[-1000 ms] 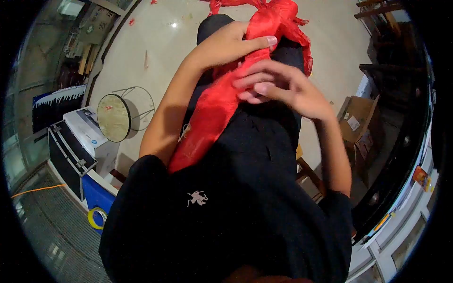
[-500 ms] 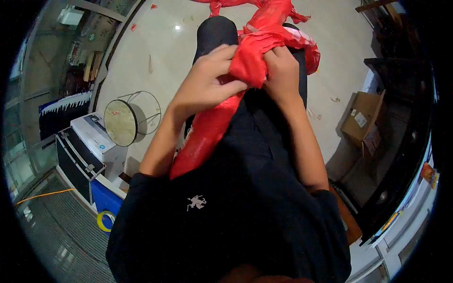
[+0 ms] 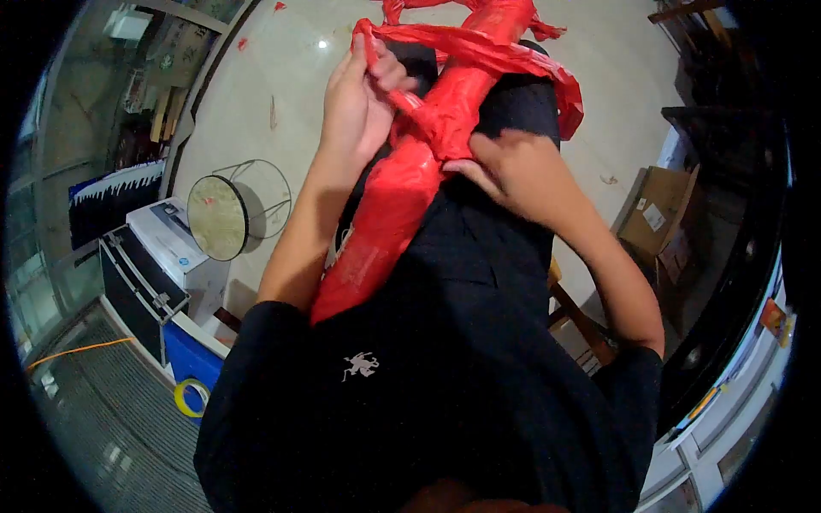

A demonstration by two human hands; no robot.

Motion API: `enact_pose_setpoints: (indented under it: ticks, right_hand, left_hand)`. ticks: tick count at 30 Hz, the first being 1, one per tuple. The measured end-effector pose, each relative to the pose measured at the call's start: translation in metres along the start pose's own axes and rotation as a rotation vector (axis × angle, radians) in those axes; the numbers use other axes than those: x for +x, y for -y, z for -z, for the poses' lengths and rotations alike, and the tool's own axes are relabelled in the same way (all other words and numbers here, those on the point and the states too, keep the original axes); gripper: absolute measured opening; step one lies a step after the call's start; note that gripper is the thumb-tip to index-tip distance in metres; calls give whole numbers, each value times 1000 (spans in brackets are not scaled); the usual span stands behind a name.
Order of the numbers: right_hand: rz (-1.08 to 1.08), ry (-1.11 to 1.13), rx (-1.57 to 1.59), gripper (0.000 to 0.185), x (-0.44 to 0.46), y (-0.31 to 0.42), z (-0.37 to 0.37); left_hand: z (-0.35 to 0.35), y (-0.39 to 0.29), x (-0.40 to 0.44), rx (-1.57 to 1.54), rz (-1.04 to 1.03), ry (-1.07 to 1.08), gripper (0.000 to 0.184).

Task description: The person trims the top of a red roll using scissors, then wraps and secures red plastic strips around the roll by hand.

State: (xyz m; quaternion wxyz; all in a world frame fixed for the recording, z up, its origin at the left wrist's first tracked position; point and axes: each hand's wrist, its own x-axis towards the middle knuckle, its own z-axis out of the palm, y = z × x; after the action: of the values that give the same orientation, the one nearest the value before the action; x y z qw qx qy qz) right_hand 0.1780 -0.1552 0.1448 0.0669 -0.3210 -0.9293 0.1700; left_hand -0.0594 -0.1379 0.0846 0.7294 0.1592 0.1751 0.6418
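A long roll wrapped in red film point(image 3: 376, 231) lies slantwise across my lap, its near end against my dark shirt. My left hand point(image 3: 363, 98) is raised beside it, fingers closed on a twisted red strip point(image 3: 453, 36) that runs right across the roll and hangs down past my knee. Another twisted length goes from my left hand down to a bunched knot on the roll. My right hand point(image 3: 517, 171) pinches the red film at the right side of this bunch, thumb underneath; the other fingers are partly blurred.
A round stool point(image 3: 218, 218) stands on the floor at left, near a white box point(image 3: 167, 239) and a black case point(image 3: 137, 286). Yellow tape point(image 3: 191, 398) hangs by a blue surface. At right is a cardboard box point(image 3: 657, 209).
My left hand has moved up and left, pulling the red strip out from the bunch. My right hand has lowered slightly and turned, staying at the roll.
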Motion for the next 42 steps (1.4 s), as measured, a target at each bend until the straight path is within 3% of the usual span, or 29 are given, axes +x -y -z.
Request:
enact_pose_setpoints:
  ticks: [1, 2, 4, 11, 15, 18, 20, 22, 24, 26, 28, 29, 31, 33, 34, 35, 38, 40, 42]
  right_hand:
    - [-23, -10, 19, 43, -4, 6, -6]
    - [-66, 66, 146, 44, -9, 11, -9]
    - [-86, 85, 188, 43, -12, 21, -9]
    - [-209, 172, 430, 39, -38, 29, 21]
    - [-162, 194, 371, 38, -41, 29, 31]
    - [-185, 380, 348, 37, -35, 16, 37]
    - [-97, 347, 52, 37, -32, -7, 31]
    - [-160, 438, -3, 37, -20, -15, 34]
    - [-169, 29, 356, 41, -7, -9, 27]
    - [-189, 15, 425, 38, 7, 1, 12]
    - [-471, 229, 555, 35, 15, 8, -6]
    - [-406, 0, 610, 35, 9, 11, -27]
    - [-390, 39, 464, 36, 17, 30, -18]
    - [-331, 58, 166, 39, 30, 47, -5]
    - [-336, 54, 173, 39, 36, 55, -7]
    - [-312, 16, 113, 36, 42, 61, -10]
    - [-220, -130, 23, 28, 53, 78, -27]
    - [-229, -176, 32, 26, 61, 87, -35]
    - [-209, -186, 103, 24, 60, 92, -42]
  left_hand:
    - [0, 1, 11, -12, 31, -160, 25]
    - [-1, 6, 18, -16, 29, -162, 25]
    - [-9, 16, 34, 306, -9, -274, 25]
    - [31, 18, 60, 364, -100, -598, 28]
    - [28, 30, 59, 435, -103, -553, 28]
    - [24, 26, 54, 378, -161, -503, 29]
    - [18, 20, 53, 334, -160, -471, 30]
    - [7, 14, 47, 295, -151, -448, 30]
    - [-5, 7, 46, 162, 7, -422, 31]
    - [-7, -1, 50, 237, 84, -405, 34]
    - [7, -7, 54, 311, 165, -394, 37]
    - [24, -10, 62, 253, 149, -359, 39]
    - [52, -29, 75, 75, 176, -293, 44]
    - [72, -41, 88, 65, 190, -312, 45]
    - [60, -45, 85, 51, 204, -325, 46]
    - [46, -40, 85, 184, 146, -536, 47]
    - [70, -39, 87, 205, 89, -683, 48]
    - [79, -38, 84, 169, 48, -757, 42]
    - [88, -36, 78, 166, -70, -969, 32]
